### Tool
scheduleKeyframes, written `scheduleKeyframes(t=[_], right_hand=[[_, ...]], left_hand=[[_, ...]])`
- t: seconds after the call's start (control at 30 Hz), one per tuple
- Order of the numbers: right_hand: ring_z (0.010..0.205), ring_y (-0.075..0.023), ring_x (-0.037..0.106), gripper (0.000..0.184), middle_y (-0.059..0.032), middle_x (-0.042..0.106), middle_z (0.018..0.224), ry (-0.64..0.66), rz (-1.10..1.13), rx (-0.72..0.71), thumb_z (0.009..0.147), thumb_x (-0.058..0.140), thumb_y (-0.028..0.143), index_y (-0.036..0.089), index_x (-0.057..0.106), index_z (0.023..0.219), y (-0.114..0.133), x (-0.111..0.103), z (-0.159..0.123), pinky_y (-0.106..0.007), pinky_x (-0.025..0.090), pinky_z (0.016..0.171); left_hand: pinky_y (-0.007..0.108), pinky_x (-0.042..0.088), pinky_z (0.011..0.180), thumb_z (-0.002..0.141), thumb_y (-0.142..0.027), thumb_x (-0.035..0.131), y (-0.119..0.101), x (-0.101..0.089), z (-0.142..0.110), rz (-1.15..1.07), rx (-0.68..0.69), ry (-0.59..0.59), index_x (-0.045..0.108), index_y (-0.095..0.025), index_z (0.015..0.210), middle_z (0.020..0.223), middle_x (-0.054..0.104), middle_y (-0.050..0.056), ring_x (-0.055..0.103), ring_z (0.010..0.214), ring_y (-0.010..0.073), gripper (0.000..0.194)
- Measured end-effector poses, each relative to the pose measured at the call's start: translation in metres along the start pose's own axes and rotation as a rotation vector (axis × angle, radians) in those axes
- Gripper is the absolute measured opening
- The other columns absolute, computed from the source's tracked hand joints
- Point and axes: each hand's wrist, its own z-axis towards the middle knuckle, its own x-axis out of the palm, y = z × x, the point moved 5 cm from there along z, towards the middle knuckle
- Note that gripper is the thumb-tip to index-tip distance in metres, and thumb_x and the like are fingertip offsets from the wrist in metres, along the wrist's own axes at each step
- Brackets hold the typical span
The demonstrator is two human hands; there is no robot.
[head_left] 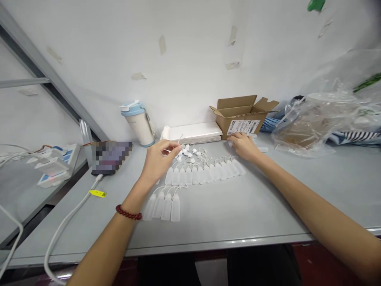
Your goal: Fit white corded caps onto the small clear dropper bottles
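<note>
Four translucent tags (175, 208) are lying nearest on the grey surface (226, 222), and behind them a longer row of similar tags (195, 175) is running sideways. Just past this row, the left hand (159, 157) is pinching narrowly what seems a thin white cord (180, 138), beside small white pieces (187, 152), while the right hand (245, 146) is bending its fingers near clear pieces (263, 149), but I cannot tell if it is gripping any. Farther back, a white stack (193, 132) and an open cardboard box (241, 113) are standing before the wall (190, 71).

Apparent workshop: rowed white tags (202, 175), open carton (242, 126).
</note>
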Motion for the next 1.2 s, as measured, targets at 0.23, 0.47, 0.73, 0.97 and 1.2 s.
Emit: scheduleKeyframes(t=[0.23, 0.47, 0.73, 0.97, 1.2], right_hand=[[0.100, -0.0247, 0.057, 0.034, -0.0171, 0.062, 0.109, 0.014, 0.110, -0.080, 0.079, 0.040, 0.003, 0.007, 0.064, 0.103, 0.005, -0.003, 0.004, -0.034, 0.042, 0.087], [0.094, -0.0237, 0.060, 0.039, -0.0134, 0.064, 0.105, -0.005, 0.192, -0.060, 0.075, 0.041, -0.002, 0.011, 0.064, 0.104, 0.006, -0.003, 0.004, -0.035, 0.045, 0.084], [0.100, -0.0241, 0.059, 0.041, -0.0141, 0.063, 0.108, 0.019, 0.160, -0.050, 0.072, 0.045, -0.002, 0.011, 0.063, 0.106, 0.012, -0.008, 0.001, -0.033, 0.045, 0.085], [0.101, -0.0291, 0.056, 0.034, -0.0158, 0.065, 0.106, 0.041, 0.108, -0.035, 0.073, 0.051, 0.003, 0.011, 0.063, 0.104, 0.018, -0.013, 0.000, -0.038, 0.042, 0.085], [0.092, -0.0240, 0.055, 0.029, -0.0081, 0.064, 0.098, -0.087, 0.426, -0.159, 0.080, 0.052, 0.014, 0.018, 0.058, 0.107, 0.080, -0.055, -0.020, -0.037, 0.044, 0.080]], left_hand=[[0.024, 0.045, 0.066, 0.080, -0.032, 0.058, -0.004, 0.008, -0.003, 0.027, 0.008, 0.065, 0.069, -0.017, 0.078, 0.082, 0.069, 0.004, 0.059, 0.078, 0.0149, 0.018], [0.025, 0.044, 0.065, 0.080, -0.031, 0.058, -0.002, 0.011, -0.005, 0.039, -0.002, 0.075, 0.069, -0.017, 0.077, 0.081, 0.069, 0.003, 0.059, 0.076, 0.0151, 0.018], [0.026, 0.045, 0.066, 0.080, -0.032, 0.057, -0.002, 0.015, -0.006, 0.043, 0.005, 0.105, 0.069, -0.018, 0.077, 0.084, 0.070, 0.004, 0.060, 0.078, 0.0159, 0.019], [0.026, 0.045, 0.064, 0.081, -0.033, 0.056, -0.003, 0.018, -0.008, 0.044, 0.008, 0.123, 0.068, -0.018, 0.077, 0.082, 0.070, 0.003, 0.060, 0.076, 0.0159, 0.019], [0.025, 0.046, 0.063, 0.080, -0.034, 0.058, -0.005, 0.021, -0.010, 0.028, -0.020, 0.111, 0.069, -0.018, 0.077, 0.081, 0.071, 0.003, 0.061, 0.075, 0.0157, 0.020]])
